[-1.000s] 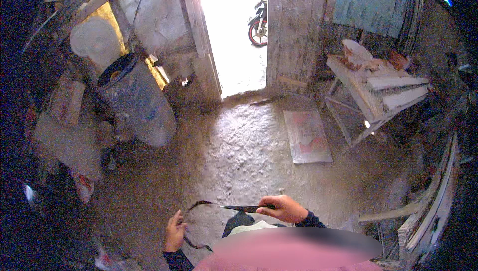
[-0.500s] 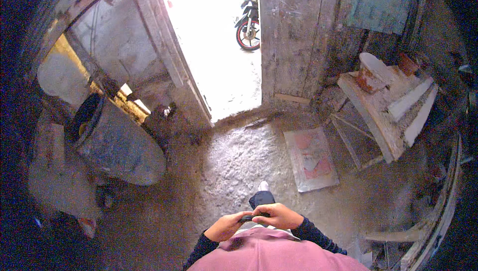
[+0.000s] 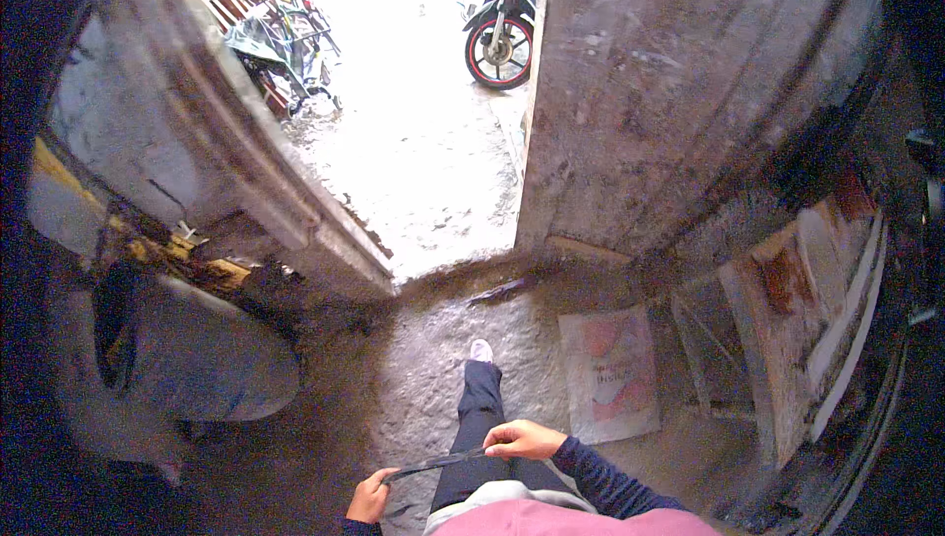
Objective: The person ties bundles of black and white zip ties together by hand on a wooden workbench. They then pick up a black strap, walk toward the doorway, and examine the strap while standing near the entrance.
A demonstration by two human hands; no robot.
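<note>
Between my two hands a thin black strap [image 3: 438, 461] is stretched across the front of my thighs. My left hand [image 3: 368, 497] is closed round its left end, low beside my left leg. A bit of the strap hangs loose below that hand. The right end is pinched in my right hand [image 3: 528, 440], above my right thigh and a little higher than the left. What kind of strap it is I cannot tell. My dark-trousered leg [image 3: 480, 388] is stretched forward, with a light shoe [image 3: 480, 351] on the rough floor.
A bright doorway opens ahead, beside a wooden door panel [image 3: 679, 93]. Outside stand a motorbike [image 3: 500, 49] and a pile of bicycles and wood [image 3: 281, 44]. A printed sack [image 3: 610, 378] lies on the floor. A wooden table [image 3: 758, 339] is at right, a large barrel-like container [image 3: 217, 349] at left.
My hands have moved apart, drawing the black strap out between them. I have come closer to the doorway, and more of the outside shows.
</note>
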